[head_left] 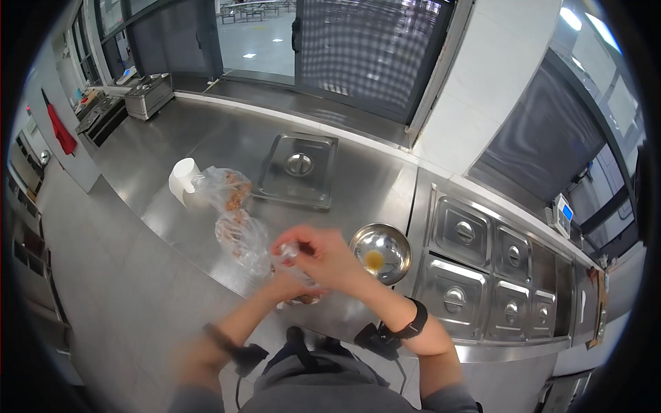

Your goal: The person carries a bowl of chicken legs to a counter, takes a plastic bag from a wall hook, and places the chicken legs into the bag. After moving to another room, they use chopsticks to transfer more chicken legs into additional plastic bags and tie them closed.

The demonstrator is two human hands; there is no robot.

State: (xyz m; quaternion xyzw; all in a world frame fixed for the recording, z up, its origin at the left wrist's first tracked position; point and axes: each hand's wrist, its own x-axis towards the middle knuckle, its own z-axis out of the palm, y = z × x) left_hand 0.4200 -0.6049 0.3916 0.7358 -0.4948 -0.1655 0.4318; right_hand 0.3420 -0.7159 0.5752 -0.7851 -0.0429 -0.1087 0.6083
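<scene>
My right hand is closed around the twisted top of a clear plastic bag with brownish food in it, at the front edge of the steel counter. Below it, my left hand holds the underside of the same bag. Two more clear bags of food lie to the left, one near and one farther back. A steel bowl with a little yellow liquid sits just right of my hands.
A white paper roll stands by the far bag. A flat steel lid with a knob lies behind. Several lidded wells fill the counter to the right. The grey tiled floor lies left.
</scene>
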